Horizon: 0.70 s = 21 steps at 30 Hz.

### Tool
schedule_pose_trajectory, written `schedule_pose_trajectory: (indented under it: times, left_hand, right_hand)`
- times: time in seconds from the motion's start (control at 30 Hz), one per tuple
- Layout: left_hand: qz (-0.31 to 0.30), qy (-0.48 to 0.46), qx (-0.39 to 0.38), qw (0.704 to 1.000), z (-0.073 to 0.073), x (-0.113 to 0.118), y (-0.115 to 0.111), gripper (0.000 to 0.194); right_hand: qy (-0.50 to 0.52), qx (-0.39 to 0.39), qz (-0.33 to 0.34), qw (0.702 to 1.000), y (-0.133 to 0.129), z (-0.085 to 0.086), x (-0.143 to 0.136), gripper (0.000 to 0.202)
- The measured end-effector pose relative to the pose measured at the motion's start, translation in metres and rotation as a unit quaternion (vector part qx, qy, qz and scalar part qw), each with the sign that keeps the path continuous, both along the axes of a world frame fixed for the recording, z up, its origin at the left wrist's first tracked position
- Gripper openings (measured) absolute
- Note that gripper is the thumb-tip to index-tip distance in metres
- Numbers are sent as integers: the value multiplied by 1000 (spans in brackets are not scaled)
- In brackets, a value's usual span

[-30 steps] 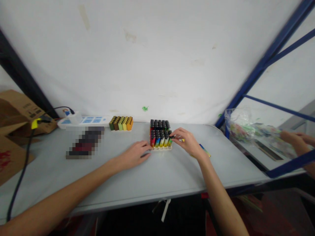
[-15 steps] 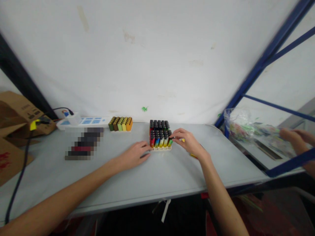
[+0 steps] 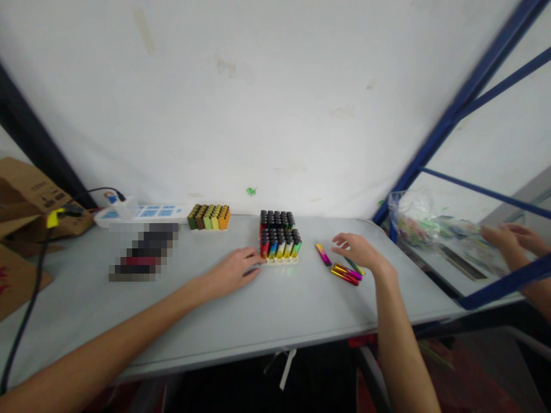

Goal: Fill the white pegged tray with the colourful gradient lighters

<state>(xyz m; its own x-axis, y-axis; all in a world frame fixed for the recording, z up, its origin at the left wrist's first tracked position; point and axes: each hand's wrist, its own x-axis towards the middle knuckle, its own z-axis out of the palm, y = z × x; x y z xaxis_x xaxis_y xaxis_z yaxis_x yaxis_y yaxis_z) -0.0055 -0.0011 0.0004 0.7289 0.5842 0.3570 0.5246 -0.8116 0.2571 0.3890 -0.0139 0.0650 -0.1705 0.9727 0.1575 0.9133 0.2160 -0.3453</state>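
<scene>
Upright lighters [image 3: 280,245] with black tops and bright gradient bodies stand in rows in a white tray [image 3: 282,261], with a gap between the front and back groups. My left hand [image 3: 235,271] lies on the table, fingers stretched, its fingertips against the tray's front left corner. To the right, my right hand [image 3: 356,250] hovers with curved, parted fingers and nothing visible in them. Below and beside it lie loose shiny lighter-sized pieces: a yellow-and-magenta one [image 3: 323,254], a red-gold one [image 3: 344,275], and a green-yellow one [image 3: 355,265] partly covered by the hand.
A second block of yellow, green and brown tubes [image 3: 209,218] stands against the wall beside a power strip [image 3: 148,214]. A pixelated patch covers something at left. Cardboard boxes [image 3: 38,195] stand far left. Beyond the blue frame [image 3: 430,146] are plastic bags [image 3: 413,221] and another person's hands [image 3: 512,238].
My right hand has left the tray's front right lighter and moved right, over the loose pieces, its fingers now apart. My left hand has stayed at the tray corner.
</scene>
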Motion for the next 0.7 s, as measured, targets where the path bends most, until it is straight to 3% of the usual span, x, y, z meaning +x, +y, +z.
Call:
schedule_pose_trajectory:
  times: [0.4, 0.53, 0.7]
  left_hand:
    - [-2, -28, -13, 1000, -7, 1, 6, 16]
    - [13, -43, -18, 999, -9, 7, 7, 17]
    - [16, -60, -39, 997, -4, 10, 6, 20]
  right_hand:
    - [-27, -45, 19, 998, 11, -21, -39, 20]
    - [6, -3, 56, 998, 10, -14, -36, 14]
    - [111, 61, 93, 988, -2, 7, -44, 21]
